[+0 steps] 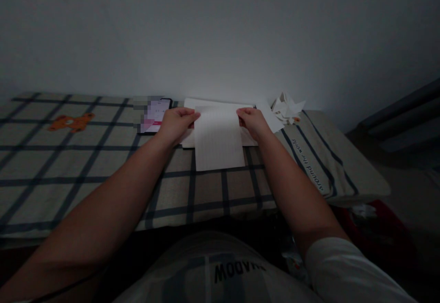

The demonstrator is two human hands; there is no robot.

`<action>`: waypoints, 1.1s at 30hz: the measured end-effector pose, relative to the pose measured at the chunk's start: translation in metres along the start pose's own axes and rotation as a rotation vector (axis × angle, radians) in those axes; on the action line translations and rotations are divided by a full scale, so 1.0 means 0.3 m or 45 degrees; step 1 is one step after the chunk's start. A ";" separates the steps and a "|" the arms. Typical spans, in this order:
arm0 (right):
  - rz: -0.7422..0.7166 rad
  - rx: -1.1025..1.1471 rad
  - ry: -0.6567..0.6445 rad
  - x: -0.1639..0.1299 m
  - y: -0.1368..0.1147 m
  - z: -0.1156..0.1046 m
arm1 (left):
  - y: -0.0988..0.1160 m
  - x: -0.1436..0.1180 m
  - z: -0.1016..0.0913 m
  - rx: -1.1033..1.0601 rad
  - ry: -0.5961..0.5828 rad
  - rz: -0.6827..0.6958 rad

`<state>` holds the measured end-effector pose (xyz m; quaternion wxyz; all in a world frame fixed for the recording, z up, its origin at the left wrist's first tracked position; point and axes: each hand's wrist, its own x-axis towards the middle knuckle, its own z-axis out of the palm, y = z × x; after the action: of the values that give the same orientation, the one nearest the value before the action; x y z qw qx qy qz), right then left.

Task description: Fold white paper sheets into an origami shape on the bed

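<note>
Spanning left hand (177, 123) and right hand (252, 122), white lined paper sheet (218, 140), flat.

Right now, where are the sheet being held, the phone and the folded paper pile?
sheet (219, 140), head view, middle of its lined face
phone (154, 115), head view, lit screen
folded paper pile (286, 108), head view, centre of heap

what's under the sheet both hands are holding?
Under the far part of the lined sheet lie more white papers, their edges showing beyond it; the near part lies on the checked cloth. Left hand and right hand pinch its far corners. How many sheets lie beneath is hidden.
</note>
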<state>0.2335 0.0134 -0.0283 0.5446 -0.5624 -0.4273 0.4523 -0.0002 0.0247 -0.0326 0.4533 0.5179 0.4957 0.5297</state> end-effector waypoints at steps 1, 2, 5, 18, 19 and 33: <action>-0.020 0.003 -0.002 0.002 0.002 -0.001 | 0.002 -0.002 0.001 -0.012 0.000 -0.001; -0.042 0.012 -0.004 0.003 0.005 -0.002 | 0.004 -0.003 0.002 -0.023 0.002 -0.002; -0.102 0.022 0.005 0.010 0.011 -0.007 | 0.007 -0.005 0.005 -0.035 0.009 -0.008; -0.066 0.020 -0.111 -0.004 0.002 -0.010 | 0.004 0.005 -0.002 -0.084 0.056 -0.001; -0.051 0.015 -0.189 -0.007 0.004 -0.011 | 0.005 0.008 -0.002 -0.107 0.075 -0.001; -0.093 -0.134 -0.078 -0.025 -0.017 -0.008 | 0.021 -0.013 0.004 -0.192 -0.158 -0.202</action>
<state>0.2343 0.0058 -0.0229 0.5172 -0.5600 -0.4872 0.4260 0.0015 0.0204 -0.0267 0.5612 0.4733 0.4649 0.4948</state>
